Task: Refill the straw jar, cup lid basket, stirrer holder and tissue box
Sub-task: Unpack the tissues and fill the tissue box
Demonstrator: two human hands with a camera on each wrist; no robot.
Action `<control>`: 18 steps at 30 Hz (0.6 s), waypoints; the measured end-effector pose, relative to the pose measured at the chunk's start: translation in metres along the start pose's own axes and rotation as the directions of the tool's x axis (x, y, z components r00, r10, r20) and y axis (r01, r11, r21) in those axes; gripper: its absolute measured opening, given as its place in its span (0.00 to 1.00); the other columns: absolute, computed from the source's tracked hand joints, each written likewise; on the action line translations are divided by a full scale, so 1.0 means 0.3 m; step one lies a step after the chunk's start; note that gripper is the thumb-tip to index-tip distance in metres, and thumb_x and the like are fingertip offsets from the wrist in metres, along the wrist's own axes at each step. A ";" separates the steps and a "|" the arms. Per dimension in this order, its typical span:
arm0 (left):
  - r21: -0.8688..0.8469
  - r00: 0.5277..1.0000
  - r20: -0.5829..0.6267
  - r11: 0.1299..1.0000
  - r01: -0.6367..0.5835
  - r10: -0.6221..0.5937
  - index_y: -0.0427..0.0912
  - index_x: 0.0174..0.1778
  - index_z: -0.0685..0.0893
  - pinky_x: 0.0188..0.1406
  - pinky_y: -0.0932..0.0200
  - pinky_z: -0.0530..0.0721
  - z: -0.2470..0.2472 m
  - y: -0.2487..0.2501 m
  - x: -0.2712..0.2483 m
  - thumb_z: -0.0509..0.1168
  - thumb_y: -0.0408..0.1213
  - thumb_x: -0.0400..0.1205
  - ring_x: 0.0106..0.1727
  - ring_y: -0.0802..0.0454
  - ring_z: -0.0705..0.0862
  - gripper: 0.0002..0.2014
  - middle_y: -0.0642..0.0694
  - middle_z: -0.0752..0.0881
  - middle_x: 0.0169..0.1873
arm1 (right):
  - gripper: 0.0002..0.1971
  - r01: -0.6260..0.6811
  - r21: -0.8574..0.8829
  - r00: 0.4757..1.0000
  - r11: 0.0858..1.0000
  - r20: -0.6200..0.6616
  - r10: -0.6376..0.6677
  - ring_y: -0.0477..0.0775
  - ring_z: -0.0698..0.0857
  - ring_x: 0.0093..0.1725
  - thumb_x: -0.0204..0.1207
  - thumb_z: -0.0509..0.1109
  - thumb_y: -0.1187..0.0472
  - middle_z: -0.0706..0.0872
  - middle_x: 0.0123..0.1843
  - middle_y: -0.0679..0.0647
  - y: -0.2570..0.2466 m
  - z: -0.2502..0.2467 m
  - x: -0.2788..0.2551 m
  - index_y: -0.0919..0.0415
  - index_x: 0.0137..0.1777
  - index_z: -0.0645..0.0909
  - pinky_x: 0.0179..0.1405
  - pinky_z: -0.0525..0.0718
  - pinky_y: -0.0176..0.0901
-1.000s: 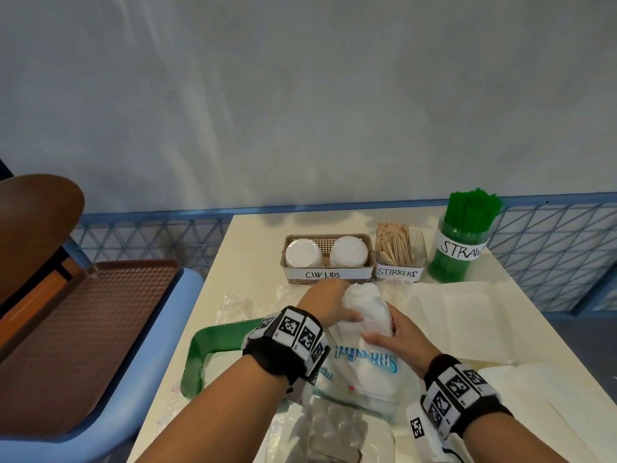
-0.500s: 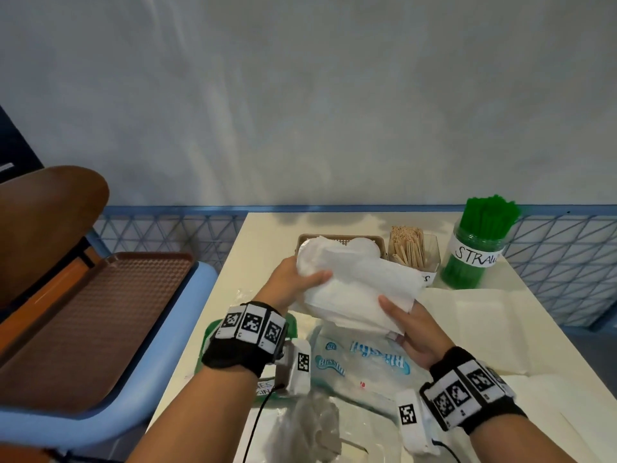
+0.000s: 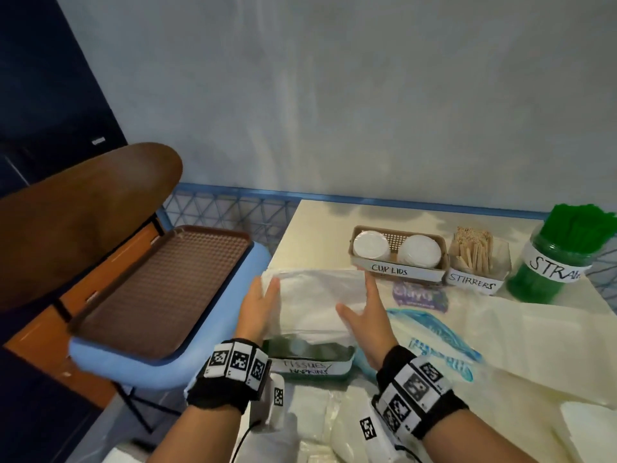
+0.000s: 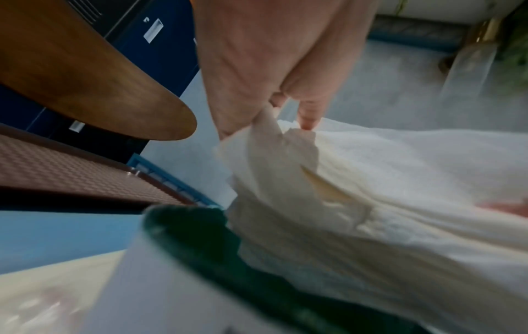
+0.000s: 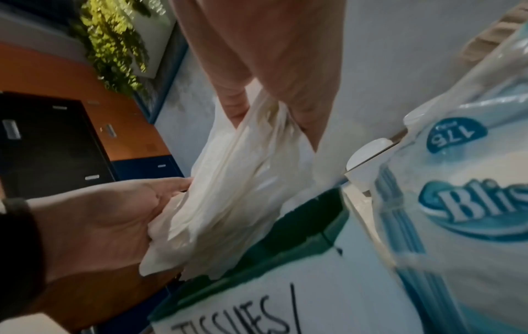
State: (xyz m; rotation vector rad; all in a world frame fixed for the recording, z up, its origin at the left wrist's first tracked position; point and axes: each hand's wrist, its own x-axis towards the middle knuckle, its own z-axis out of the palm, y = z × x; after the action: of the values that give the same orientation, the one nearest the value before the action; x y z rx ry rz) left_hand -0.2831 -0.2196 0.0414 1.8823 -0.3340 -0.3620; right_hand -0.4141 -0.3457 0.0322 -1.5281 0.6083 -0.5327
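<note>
1. Tissues (image 3: pixel 317 302), a white floppy stack, are hanging partly inside the green tissue box (image 3: pixel 310 357) at the near left of the desk (image 3: pixel 314 228).
2. Left hand (image 3: pixel 257 309) is gripping the stack's left end, thumb over the top; right hand (image 3: pixel 364 315) is gripping the right end, fingers curled into the folds.
3. Risks, as I judge them: the soft stack could be buckling on the box rim, spilling sheets onto the desk, or loose top sheets could be sliding off sideways if one end drops first.
4. Labels: the box is reading "TISSUES / NAPKINS"; the cup lid basket (image 3: pixel 399 253) "CUP LIDS"; the stirrer holder (image 3: pixel 477 262) "STIRRERS"; the straw jar (image 3: pixel 557 259) "STRA…", cut off.
5. Blue wrapper (image 5: pixel 468 203) just right of the box is showing "Blis…" and "175".
</note>
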 end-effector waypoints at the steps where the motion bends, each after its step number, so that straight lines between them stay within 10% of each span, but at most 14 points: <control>1: 0.040 1.000 -0.005 0.999 0.000 0.000 0.45 0.74 0.67 0.60 0.54 0.75 0.000 -0.016 -0.009 0.53 0.45 0.86 0.60 0.46 0.78 0.20 0.45 0.78 0.63 | 0.36 -0.015 -0.059 1.000 0.998 -0.002 0.015 0.47 0.74 0.66 0.76 0.67 0.72 0.74 0.68 0.46 0.006 0.014 -0.004 0.41 0.76 0.59 0.67 0.71 0.38; 4: 0.096 0.995 0.026 0.991 -0.098 0.096 0.51 0.79 0.56 0.59 0.55 0.74 -0.004 -0.068 -0.026 0.52 0.38 0.87 0.63 0.41 0.78 0.24 0.40 0.77 0.65 | 0.34 -0.109 -0.192 0.994 0.975 0.009 0.112 0.48 0.74 0.60 0.79 0.63 0.70 0.75 0.63 0.49 0.021 0.046 -0.014 0.49 0.80 0.56 0.59 0.72 0.36; 13: 0.479 0.963 0.151 0.836 -0.267 0.221 0.43 0.73 0.69 0.52 0.61 0.73 -0.003 -0.189 -0.028 0.48 0.34 0.87 0.56 0.49 0.77 0.18 0.42 0.76 0.62 | 0.25 -0.189 -0.472 0.978 0.861 -0.008 0.210 0.61 0.76 0.68 0.81 0.60 0.63 0.75 0.71 0.61 0.082 0.076 0.011 0.59 0.78 0.60 0.68 0.73 0.47; 18: 0.712 0.943 0.248 0.618 -0.332 0.221 0.42 0.76 0.66 0.64 0.60 0.73 0.017 -0.234 -0.024 0.48 0.30 0.86 0.65 0.49 0.75 0.20 0.43 0.72 0.68 | 0.18 -0.108 -0.647 0.974 0.755 0.082 0.210 0.60 0.76 0.65 0.84 0.51 0.68 0.75 0.68 0.62 0.096 0.110 0.019 0.65 0.73 0.66 0.60 0.71 0.39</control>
State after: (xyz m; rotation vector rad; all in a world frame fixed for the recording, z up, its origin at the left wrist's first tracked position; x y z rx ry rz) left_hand -0.2880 -0.1981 -0.0260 2.5687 -0.9871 -0.1331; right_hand -0.3895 -0.3252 0.0017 -2.1148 0.8485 -0.0556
